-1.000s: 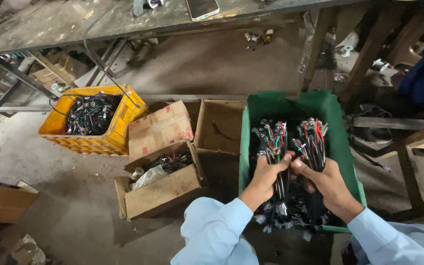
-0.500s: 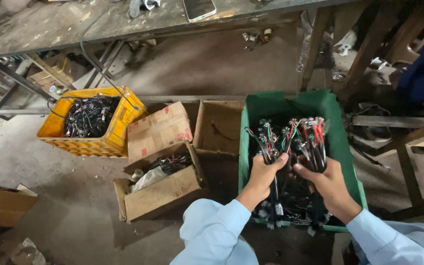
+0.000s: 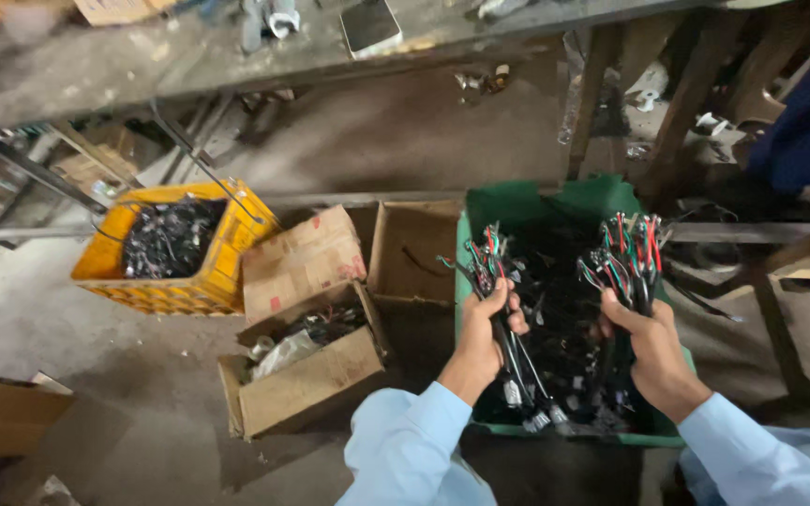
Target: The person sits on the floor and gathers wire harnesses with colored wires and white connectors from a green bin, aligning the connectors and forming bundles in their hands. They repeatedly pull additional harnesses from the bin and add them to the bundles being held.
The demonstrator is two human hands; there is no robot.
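A green plastic crate (image 3: pixel 494 201) on the floor is full of black wire harnesses with coloured connectors. My left hand (image 3: pixel 485 333) grips one bundle of wires (image 3: pixel 485 262), its red, green and white ends sticking up. My right hand (image 3: pixel 644 342) grips a second bundle (image 3: pixel 625 258) above the crate's right side. The two bundles are held apart over the crate. Both arms wear light blue sleeves.
An open cardboard box (image 3: pixel 307 384) with bags and parts sits left of the crate, and an empty one (image 3: pixel 414 248) behind it. A yellow crate (image 3: pixel 175 244) of black parts stands further left. A workbench (image 3: pixel 236 47) runs across the top. Wooden legs stand at right.
My hands have drawn apart, separating the two wire bundles, which were side by side before. The view has shifted slightly.
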